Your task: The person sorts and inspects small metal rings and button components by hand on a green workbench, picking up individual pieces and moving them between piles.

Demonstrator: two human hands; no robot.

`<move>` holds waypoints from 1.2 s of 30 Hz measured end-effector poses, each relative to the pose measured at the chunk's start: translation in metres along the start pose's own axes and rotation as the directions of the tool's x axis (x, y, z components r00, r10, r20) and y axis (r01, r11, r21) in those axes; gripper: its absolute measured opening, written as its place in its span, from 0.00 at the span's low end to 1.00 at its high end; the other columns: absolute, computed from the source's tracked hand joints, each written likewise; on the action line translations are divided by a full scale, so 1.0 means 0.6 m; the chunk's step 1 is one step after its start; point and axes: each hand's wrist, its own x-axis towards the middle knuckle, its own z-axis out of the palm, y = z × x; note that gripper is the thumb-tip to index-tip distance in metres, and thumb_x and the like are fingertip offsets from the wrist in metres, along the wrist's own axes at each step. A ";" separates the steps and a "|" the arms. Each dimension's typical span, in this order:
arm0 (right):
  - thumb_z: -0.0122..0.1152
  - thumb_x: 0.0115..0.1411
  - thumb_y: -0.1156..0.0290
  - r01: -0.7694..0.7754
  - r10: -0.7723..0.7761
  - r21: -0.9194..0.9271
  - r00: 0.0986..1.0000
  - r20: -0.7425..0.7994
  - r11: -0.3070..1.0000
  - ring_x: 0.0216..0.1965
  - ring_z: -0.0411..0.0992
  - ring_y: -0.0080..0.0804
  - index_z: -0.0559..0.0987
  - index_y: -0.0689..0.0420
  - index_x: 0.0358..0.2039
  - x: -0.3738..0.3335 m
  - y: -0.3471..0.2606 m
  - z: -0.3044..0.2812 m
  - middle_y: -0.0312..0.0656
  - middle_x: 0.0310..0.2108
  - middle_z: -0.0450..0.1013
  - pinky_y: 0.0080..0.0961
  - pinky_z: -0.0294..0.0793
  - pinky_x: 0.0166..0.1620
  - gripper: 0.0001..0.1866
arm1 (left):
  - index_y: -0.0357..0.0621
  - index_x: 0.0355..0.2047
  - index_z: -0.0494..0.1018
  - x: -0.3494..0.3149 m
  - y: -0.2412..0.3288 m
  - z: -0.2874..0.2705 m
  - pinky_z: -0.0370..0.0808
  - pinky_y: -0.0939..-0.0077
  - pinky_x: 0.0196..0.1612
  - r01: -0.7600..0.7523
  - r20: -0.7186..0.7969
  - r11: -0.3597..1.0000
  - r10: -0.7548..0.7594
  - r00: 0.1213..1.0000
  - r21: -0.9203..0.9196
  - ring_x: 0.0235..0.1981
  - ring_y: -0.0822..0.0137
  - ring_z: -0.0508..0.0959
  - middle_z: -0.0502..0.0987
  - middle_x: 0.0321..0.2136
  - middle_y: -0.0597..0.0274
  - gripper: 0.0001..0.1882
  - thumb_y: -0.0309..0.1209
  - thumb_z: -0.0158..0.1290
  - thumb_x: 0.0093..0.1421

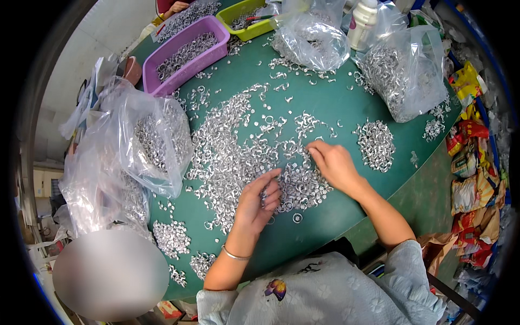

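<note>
A wide heap of small silvery metal pieces [222, 146], many of them curved or ring-like, covers the middle of the green table [303, 238]. At its near edge is my left hand [259, 201], with the index finger stretched out and the other fingers loosely curled and apart; no piece shows in it. To the right, my right hand [337, 167] has thumb and index finger pressed together over the heap's right side. Whatever lies in that pinch is too small to make out. A loose ring [297, 218] rests just below the heap.
Piles of metal pieces lie on the right [376, 145] and near left [171, 238]. Filled clear bags [157, 135] stand left and far right. At the back are a purple basin [216, 51], a green basin [246, 32], a white bottle [362, 24] and another person's hand [176, 8].
</note>
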 end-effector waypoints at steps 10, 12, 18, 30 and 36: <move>0.46 0.60 0.68 -0.386 0.346 -0.101 0.896 -0.280 0.917 0.39 0.71 0.57 0.76 0.58 0.38 0.181 0.148 -0.066 0.56 0.34 0.74 0.46 0.70 0.42 0.11 | 0.32 0.49 0.67 0.031 0.033 0.000 0.64 0.86 0.26 -0.114 0.081 0.991 0.120 0.989 -0.076 0.29 0.74 0.69 0.70 0.30 0.65 0.17 0.25 0.47 0.60; 0.46 0.60 0.67 -0.433 0.381 -0.148 0.879 -0.287 0.889 0.40 0.71 0.58 0.76 0.56 0.38 0.210 0.139 -0.056 0.56 0.36 0.74 0.47 0.70 0.42 0.11 | 0.31 0.49 0.67 0.036 0.029 -0.012 0.69 0.84 0.32 -0.112 0.106 0.991 0.120 0.987 -0.079 0.34 0.72 0.71 0.72 0.34 0.61 0.18 0.23 0.47 0.59; 0.37 0.65 0.70 -0.496 0.311 0.868 0.824 0.473 -0.004 0.25 0.64 0.29 0.67 0.67 0.41 0.155 0.093 -0.060 0.38 0.25 0.65 0.27 0.71 0.32 0.13 | 0.27 0.52 0.62 0.015 0.025 0.020 0.73 0.77 0.46 -0.096 -0.025 0.982 0.094 0.995 -0.164 0.42 0.64 0.73 0.71 0.41 0.53 0.22 0.21 0.46 0.56; 0.43 0.59 0.76 -0.404 0.173 0.735 0.803 0.570 -0.544 0.50 0.64 0.52 0.64 0.74 0.47 -0.013 0.007 -0.094 0.56 0.43 0.65 0.41 0.63 0.57 0.17 | 0.26 0.53 0.57 0.003 -0.007 0.023 0.63 0.57 0.60 -0.085 0.050 0.937 0.108 0.993 -0.340 0.58 0.48 0.62 0.62 0.54 0.38 0.21 0.31 0.38 0.65; 0.46 0.59 0.77 -0.309 0.341 0.947 0.884 0.319 -0.087 0.45 0.70 0.42 0.68 0.72 0.47 -0.045 0.054 -0.139 0.50 0.41 0.70 0.31 0.69 0.48 0.16 | 0.26 0.55 0.55 -0.010 -0.019 0.023 0.61 0.57 0.61 -0.084 0.100 0.935 0.126 0.987 -0.346 0.59 0.48 0.60 0.61 0.55 0.38 0.22 0.30 0.37 0.65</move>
